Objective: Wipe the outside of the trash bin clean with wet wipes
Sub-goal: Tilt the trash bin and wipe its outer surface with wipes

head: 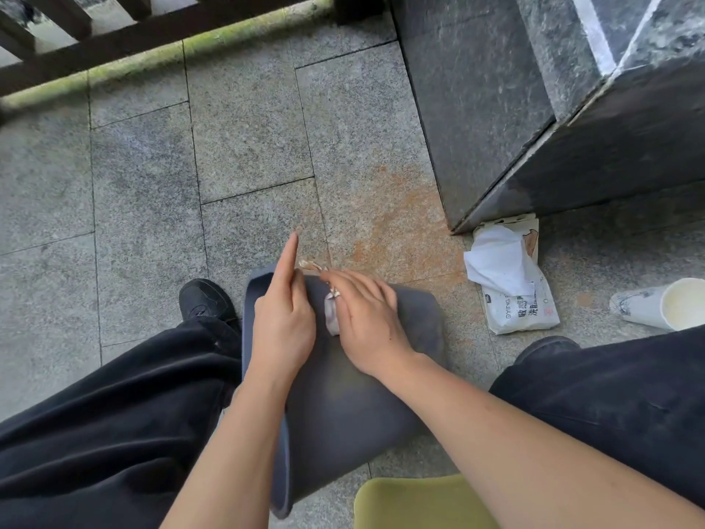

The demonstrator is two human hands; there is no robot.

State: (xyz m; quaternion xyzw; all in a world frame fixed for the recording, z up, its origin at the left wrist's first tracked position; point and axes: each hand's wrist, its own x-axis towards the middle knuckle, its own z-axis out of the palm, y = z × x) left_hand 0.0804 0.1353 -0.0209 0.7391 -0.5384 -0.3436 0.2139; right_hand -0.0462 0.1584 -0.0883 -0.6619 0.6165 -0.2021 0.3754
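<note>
Head view looks down on a floor of grey speckled stone slabs, with an orange-brown stain on the slab just beyond the hands. A dark wooden railing runs along the far left edge, and a dark polished stone block stands at the far right.

A dark grey trash bin lies on its side between the person's legs in black trousers. Its long axis runs from near to far, leaning a little to the right at the far end; which end is the opening I cannot tell.

The left hand rests on the far left part of the bin, its index finger straight and pointing away, the other fingers curled. The right hand presses a crumpled, soiled wet wipe on the bin with relaxed, nearly straight fingers.

On the right lies an open wipes pack with a white sheet sticking out, and near it a white paper cup on its side. A yellow-green object is at the near edge.
</note>
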